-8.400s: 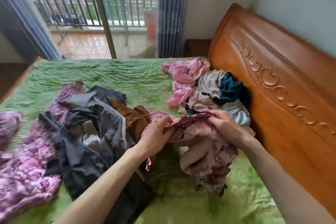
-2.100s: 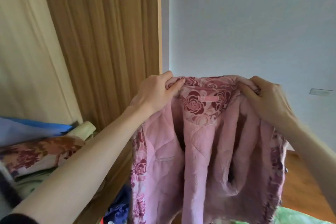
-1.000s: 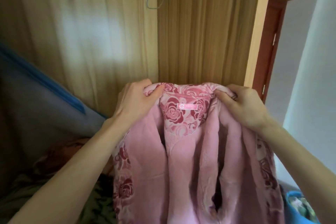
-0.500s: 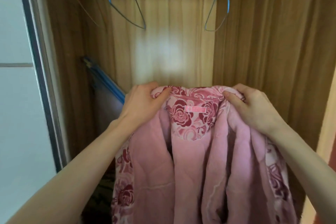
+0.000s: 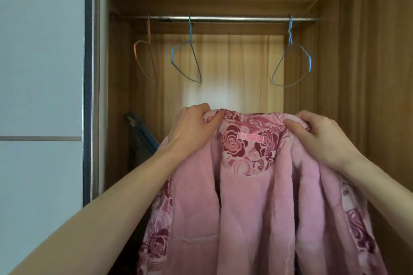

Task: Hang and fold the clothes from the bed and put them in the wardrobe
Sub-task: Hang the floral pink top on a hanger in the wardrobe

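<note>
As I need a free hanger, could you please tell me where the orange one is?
In the head view the orange hanger hangs at the left end of the wardrobe rail, left of the nearer blue hanger.

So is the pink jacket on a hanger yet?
No. Both hands hold the jacket below three bare hangers.

In front of the open wardrobe [image 5: 357, 73], the garment [image 5: 245, 196] hangs between the left hand [image 5: 192, 127] and right hand [image 5: 321, 136], below the rail [image 5: 234, 19] carrying three hangers [image 5: 185, 62], with the door [image 5: 42, 73] to the left.
</note>
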Demonstrator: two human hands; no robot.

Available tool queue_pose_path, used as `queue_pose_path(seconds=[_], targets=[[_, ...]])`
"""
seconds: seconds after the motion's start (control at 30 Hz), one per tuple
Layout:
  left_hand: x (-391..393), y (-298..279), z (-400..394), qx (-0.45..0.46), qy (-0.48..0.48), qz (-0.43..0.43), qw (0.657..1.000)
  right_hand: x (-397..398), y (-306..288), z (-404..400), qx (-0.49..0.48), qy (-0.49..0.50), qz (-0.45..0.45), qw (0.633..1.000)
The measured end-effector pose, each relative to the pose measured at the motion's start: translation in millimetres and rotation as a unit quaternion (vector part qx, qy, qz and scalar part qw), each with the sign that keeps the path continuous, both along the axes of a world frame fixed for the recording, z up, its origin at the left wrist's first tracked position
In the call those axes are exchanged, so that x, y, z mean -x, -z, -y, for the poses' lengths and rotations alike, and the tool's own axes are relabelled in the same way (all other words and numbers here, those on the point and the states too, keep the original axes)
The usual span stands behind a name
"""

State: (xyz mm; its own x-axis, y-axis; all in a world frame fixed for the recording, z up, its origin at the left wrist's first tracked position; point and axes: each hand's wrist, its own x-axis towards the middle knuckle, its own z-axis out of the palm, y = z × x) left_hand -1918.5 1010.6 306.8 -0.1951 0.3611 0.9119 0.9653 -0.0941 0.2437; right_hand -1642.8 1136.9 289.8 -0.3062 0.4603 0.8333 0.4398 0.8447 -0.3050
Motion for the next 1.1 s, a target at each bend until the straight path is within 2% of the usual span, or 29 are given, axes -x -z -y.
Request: queue_pose_path(seconds=[0.23, 0.5, 0.63, 0.7, 0.8, 0.9, 1.1], targets=[[4, -20, -23, -0.021, -0.041, 0.020, 0.999, 21, -16, -32, -0.009, 0.008, -0.001, 1.000], [-9, -40, -49, -0.042, -0.057, -0.025, 0.997, 15, -22, -59, 0.020, 0.017, -0.015, 1.000], [-10, -55, -68, -0.063, -0.050, -0.055, 0.995, 11, -33, -68, 0.018, 0.073, 0.033, 0.997], [-9, -61, -78, -0.077, -0.046, -0.077, 0.993, 8, -44, -71, 0.054, 0.077, 0.042, 0.995], [-8, -64, -95, -0.076, -0.044, -0.094, 0.992, 3, -64, -85, 0.148, 0.032, -0.057, 0.987], [-6, -61, -110, -0.075, -0.028, -0.097, 0.992, -4, -86, -98, 0.152, 0.045, -0.153, 0.975], [-4, -68, -122, -0.067, -0.060, -0.112, 0.990, 0, -162, -93, 0.216, -0.054, -0.312, 0.924]])
